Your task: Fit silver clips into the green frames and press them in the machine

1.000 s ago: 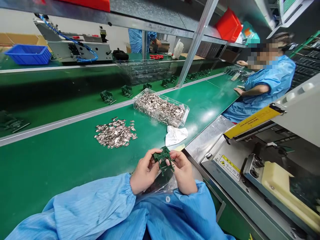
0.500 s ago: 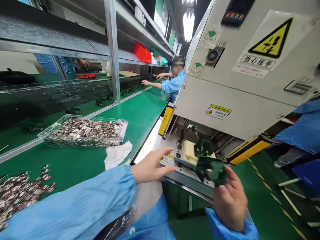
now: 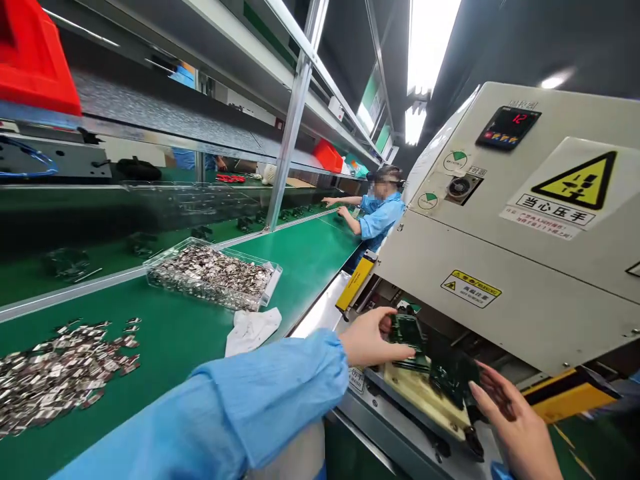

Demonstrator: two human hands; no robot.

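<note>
Under the grey press machine, my left hand (image 3: 375,338) grips a dark green part (image 3: 409,333) between thumb and fingers, above the left of the cream-coloured fixture (image 3: 425,399). To the right, my right hand (image 3: 515,413) holds the edge of a second dark green part (image 3: 453,379) with thumb and fingers. That part lies over the fixture's right portion. The two parts are close together, and the machine's shadow hides their details.
A clear tray (image 3: 215,273) of small metal pieces, a loose metal pile (image 3: 75,367) and a white cloth (image 3: 253,330) lie on the green table (image 3: 200,340). The machine housing (image 3: 500,253) overhangs my hands. Another person (image 3: 383,210) works farther along.
My left hand has moved right from beside the fixture and taken hold of a green part. My right hand has brought its part over the fixture. The view has shifted.
</note>
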